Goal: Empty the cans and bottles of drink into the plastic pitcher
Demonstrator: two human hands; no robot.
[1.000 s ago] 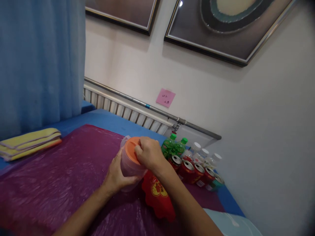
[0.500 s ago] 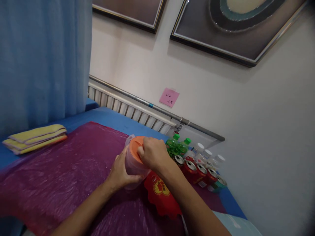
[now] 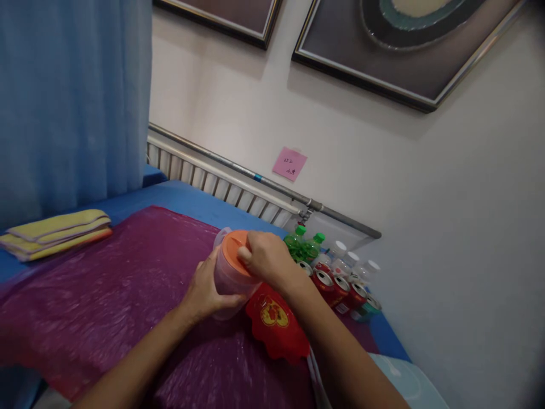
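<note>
A translucent plastic pitcher [image 3: 232, 287] with an orange lid [image 3: 233, 255] stands, slightly tilted in view, above the purple plastic sheet [image 3: 106, 295]. My left hand [image 3: 208, 292] wraps round the pitcher's body from the left, thumb across the near side. On top, my right hand [image 3: 268, 255] is closed at the lid's right part, its fingers bent and the thumb pressed on the lid. The lid sits on the pitcher's rim. A red scalloped piece with a gold print [image 3: 276, 321] lies just right of the pitcher, partly behind my right forearm.
Green-capped bottles [image 3: 313, 247], white-capped bottles [image 3: 344, 261] and several open drink cans [image 3: 340, 289] crowd the right side. A folded yellow cloth [image 3: 57, 230] lies far left by a blue curtain [image 3: 72, 102]. Behind the blue-covered table [image 3: 187, 196] are a radiator [image 3: 208, 182] and pipe.
The camera view has shifted slightly. My right hand has moved a little to the right over the lid, baring more of its orange top. My left hand keeps its hold on the pitcher.
</note>
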